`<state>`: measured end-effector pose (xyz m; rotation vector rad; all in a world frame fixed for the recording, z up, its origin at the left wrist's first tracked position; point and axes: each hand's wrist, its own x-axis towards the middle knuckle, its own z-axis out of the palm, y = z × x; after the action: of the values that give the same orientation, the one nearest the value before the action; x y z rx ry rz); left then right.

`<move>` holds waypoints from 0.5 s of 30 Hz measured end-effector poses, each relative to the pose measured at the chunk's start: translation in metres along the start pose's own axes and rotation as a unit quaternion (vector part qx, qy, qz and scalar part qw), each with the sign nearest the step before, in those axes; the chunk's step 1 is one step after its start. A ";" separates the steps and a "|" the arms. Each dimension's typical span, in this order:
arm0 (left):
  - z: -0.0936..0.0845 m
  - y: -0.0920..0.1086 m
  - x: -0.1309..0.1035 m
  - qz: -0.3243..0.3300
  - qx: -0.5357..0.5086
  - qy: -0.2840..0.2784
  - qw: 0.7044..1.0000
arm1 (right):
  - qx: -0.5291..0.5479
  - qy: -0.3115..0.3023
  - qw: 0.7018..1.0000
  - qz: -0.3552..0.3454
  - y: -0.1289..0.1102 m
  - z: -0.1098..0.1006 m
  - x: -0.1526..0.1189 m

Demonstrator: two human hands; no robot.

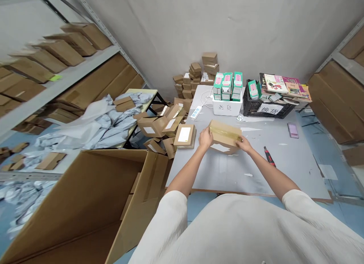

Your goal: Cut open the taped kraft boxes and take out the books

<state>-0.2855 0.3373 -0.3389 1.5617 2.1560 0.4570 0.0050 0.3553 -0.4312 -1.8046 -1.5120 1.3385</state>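
Observation:
A brown cardboard box [225, 133] with yellowish tape along its top and a white label on its near side is held over the grey table [227, 169]. My left hand [206, 138] grips its left end, and my right hand [243, 143] grips its right end, fingers bent around the edges. Left of my left hand, a smaller carton [185, 136] with a white label sits at the table's left edge. To the right of my right hand lies a red and black tool [269, 156].
A white bin [227, 107] of green boxes and a black crate [267, 109] of books stand at the table's back. A phone [292, 130] lies right. A large open carton [133, 203] stands at lower left, near piled boxes. Shelves flank both sides.

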 end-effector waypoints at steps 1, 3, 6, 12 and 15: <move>0.001 -0.006 -0.001 -0.009 0.000 -0.003 1.000 | 0.001 0.003 1.000 -0.007 -0.002 0.002 0.000; 0.006 -0.014 -0.002 -0.020 -0.005 -0.012 1.000 | -0.001 0.013 1.000 -0.015 -0.004 0.003 0.000; 0.019 -0.015 -0.005 -0.025 -0.016 -0.036 0.999 | -0.024 0.034 0.999 -0.019 -0.001 -0.006 -0.003; 0.056 0.004 -0.018 -0.013 -0.028 -0.110 0.993 | -0.067 0.094 0.993 -0.020 0.022 -0.047 -0.012; 0.071 0.014 -0.027 -0.010 -0.042 -0.139 0.989 | -0.075 0.118 0.990 -0.012 0.036 -0.067 -0.019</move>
<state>-0.2295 0.3171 -0.3874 1.4613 1.9142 0.2987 0.0822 0.3434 -0.4235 -1.9508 -1.5334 0.9829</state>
